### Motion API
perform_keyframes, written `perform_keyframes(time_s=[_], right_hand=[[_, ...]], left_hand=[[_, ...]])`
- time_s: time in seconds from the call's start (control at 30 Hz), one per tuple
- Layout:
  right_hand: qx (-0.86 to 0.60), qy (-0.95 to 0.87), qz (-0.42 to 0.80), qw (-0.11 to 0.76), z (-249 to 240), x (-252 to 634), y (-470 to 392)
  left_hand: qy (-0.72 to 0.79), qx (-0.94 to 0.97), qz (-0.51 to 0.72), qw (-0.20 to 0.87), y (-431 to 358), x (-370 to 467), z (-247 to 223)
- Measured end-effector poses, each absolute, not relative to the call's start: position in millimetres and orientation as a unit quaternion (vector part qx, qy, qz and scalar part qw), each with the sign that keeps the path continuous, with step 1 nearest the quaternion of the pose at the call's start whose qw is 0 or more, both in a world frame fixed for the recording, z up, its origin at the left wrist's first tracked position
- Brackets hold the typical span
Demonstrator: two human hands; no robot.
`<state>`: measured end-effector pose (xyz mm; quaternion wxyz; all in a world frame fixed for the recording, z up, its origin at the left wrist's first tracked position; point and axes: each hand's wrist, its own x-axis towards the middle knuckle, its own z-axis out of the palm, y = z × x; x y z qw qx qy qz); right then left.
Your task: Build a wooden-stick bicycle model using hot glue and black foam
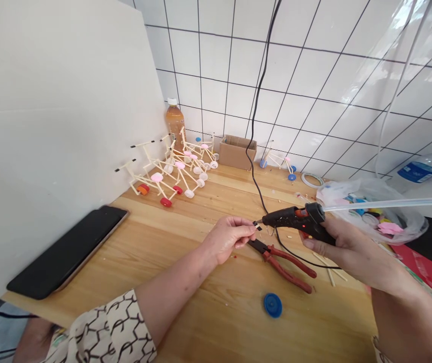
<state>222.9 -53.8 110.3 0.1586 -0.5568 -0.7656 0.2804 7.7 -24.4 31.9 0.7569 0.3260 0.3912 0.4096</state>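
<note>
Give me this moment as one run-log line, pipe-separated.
left hand: pinching small black-and-white piece | right hand: holding black hot glue gun, nozzle close to piece | on wooden table: red-handled pliers, blue cap

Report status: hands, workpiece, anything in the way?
Right hand gripping glue gun. Left hand pinching small black-ended piece by the gun's tip. Red-handled pliers lying close by, possible snag.

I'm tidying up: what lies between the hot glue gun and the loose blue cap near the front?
Red-handled pliers and a stretch of black cord lie there, as the head view shows.
</note>
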Motion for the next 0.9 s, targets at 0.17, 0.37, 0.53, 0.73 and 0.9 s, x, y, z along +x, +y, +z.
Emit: perform_keyframes(time_s=[0.17,0.37,0.53,0.73,0.9], right_hand=[[-0.549,-0.768,0.284,0.169,111.6,220.3,-54.1],[-0.56,-0.772,0.263,0.146,111.5,223.6,-53.7],[-0.559,-0.772,0.261,0.154,110.8,222.9,-53.0],[-0.555,-0.772,0.263,0.165,112.2,224.5,-53.8],[-0.566,-0.769,0.264,0.139,111.7,225.8,-53.0]], left_hand=[[0.389,0.327,0.409,0.758,-24.5,8.4,32.0],[0.389,0.326,0.41,0.758,-24.7,8.7,30.4],[0.386,0.327,0.408,0.76,-25.1,8.5,30.3],[0.39,0.325,0.408,0.759,-25.0,8.7,30.2],[0.391,0.322,0.407,0.76,-25.1,8.9,30.4]])
